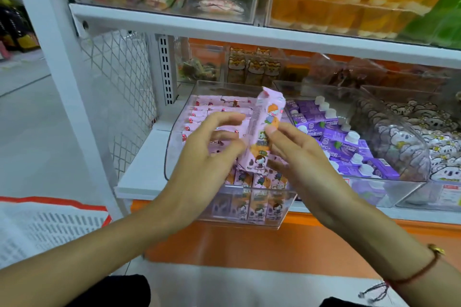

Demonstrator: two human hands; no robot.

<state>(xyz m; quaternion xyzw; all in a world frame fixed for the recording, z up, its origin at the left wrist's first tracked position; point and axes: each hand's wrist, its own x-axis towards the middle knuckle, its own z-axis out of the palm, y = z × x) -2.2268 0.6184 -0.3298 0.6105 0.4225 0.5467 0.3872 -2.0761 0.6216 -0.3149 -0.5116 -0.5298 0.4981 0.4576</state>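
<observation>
1. While the white crate with the orange rim sits low at the far left, well apart from the work, nothing there needs minding. The attention belongs at the shelf.
2. The left hand is wide, with fingers spread and loosely bent, and its thumb side touches the left edge of the pink carton. It seems to steady more than grip, so I would close those fingers onto the carton's side before moving it.
3. The pink carton stands nearly upright, tilted a little to the left. Both hands hold it just above the clear bin, which is full of matching pink cartons. The step in hand looks like fitting this one into the rows. Turn it to lie as its neighbours do, printed face matching theirs. Then lower it into a gap rather than onto the top of the pile.
4. The right hand pinches the carton, with the thumb pressed on the printed front. The fingers behind are blurred, so I cannot tell how many bear on the back. Let this hand carry the weight and release last.
5. Just beside on the right, the purple cartons lie in their own bin. Take care that the right wrist does not brush their white caps.
</observation>
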